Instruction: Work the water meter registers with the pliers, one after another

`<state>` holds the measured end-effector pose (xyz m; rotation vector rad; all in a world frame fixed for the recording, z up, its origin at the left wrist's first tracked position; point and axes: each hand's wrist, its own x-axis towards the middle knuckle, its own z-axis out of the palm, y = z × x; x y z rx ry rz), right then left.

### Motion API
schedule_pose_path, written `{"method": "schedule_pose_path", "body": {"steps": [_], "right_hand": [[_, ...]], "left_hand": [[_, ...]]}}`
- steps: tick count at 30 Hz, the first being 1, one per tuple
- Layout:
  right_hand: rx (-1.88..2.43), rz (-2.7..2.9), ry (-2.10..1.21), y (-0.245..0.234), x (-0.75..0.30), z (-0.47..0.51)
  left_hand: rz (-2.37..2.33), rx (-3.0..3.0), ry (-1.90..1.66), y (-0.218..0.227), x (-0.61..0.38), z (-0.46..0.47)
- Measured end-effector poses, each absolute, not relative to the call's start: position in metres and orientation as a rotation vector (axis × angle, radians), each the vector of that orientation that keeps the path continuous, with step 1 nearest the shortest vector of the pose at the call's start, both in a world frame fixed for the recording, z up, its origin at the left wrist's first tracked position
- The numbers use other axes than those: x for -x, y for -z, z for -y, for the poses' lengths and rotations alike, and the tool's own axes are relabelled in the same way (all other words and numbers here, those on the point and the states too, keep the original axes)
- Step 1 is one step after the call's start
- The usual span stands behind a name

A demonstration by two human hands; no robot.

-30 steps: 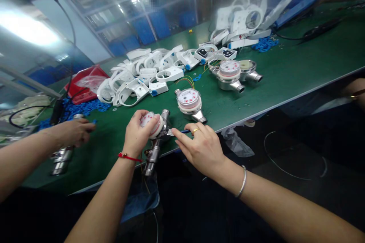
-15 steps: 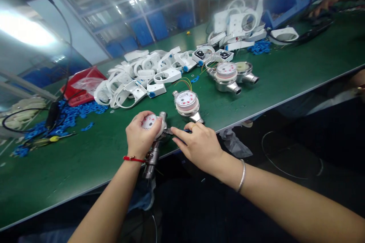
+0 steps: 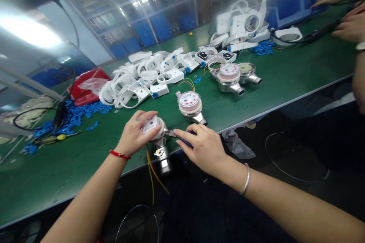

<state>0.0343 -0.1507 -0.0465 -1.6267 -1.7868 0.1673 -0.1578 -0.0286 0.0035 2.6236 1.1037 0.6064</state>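
Observation:
My left hand is wrapped round a steel water meter with a white-and-red dial, held at the front edge of the green table. Its pipe end points down over the edge, and yellow and red wires hang from it. My right hand grips a blue-handled tool whose metal tip touches the meter's side. A second meter stands just behind my hands.
A heap of white plastic brackets lies mid-table, with two more meters to the right. A red tray, blue clips and a yellow-handled screwdriver are at left. Another person's hands work at far right.
The co-worker's arm at left has gone from view. My left hand has turned the meter, so its pipe end swung right and the wires now hang free.

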Motion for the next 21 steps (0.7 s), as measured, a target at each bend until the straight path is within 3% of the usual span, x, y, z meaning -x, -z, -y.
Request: {"method": "schedule_pose_path", "body": {"steps": [4, 21], "right_hand": [[1.598, 1.877, 0.01, 0.052, -0.029, 0.151], [1.472, 1.831, 0.263, 0.072, -0.027, 0.14]], "left_hand": [[-1.064, -2.672, -0.859, 0.006, 0.15, 0.029], [-1.02, -2.544, -0.936, 0.012, 0.147, 0.028]]}}
